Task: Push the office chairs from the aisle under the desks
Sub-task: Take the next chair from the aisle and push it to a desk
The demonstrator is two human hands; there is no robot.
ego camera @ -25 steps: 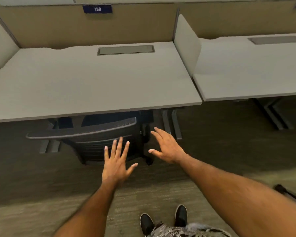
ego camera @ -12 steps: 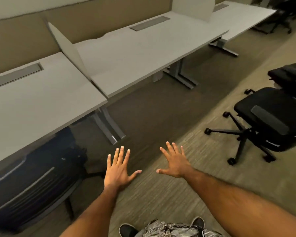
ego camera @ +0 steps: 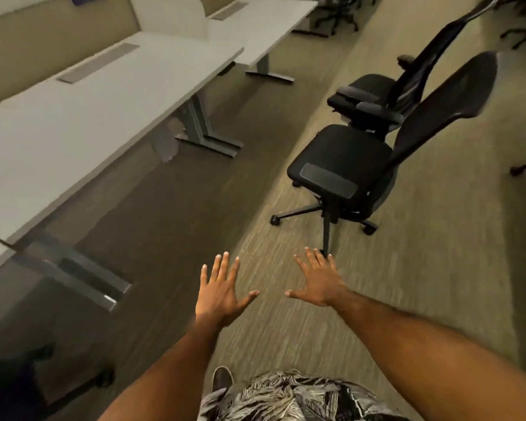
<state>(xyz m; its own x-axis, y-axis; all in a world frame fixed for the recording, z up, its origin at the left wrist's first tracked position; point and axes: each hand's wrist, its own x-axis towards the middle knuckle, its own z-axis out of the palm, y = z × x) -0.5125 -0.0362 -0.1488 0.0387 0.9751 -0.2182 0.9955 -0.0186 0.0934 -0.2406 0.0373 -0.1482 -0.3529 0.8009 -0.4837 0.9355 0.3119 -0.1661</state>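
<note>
striped beige carpet runs down the aisle beside a row of pale grey desks on metal legs. the person's left hand and right hand hang out front, fingers spread wide, holding nothing. just beyond the right fingertips stands a black mesh-backed office chair on castors, a second black chair behind it. judged step: reaching for the nearer chair; next, grasp its backrest and roll it left under a desk.

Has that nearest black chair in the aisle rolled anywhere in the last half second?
Cannot tell. The nearest chair still stands on the lighter carpet strip beside the desks, but the camera itself turned.
</note>
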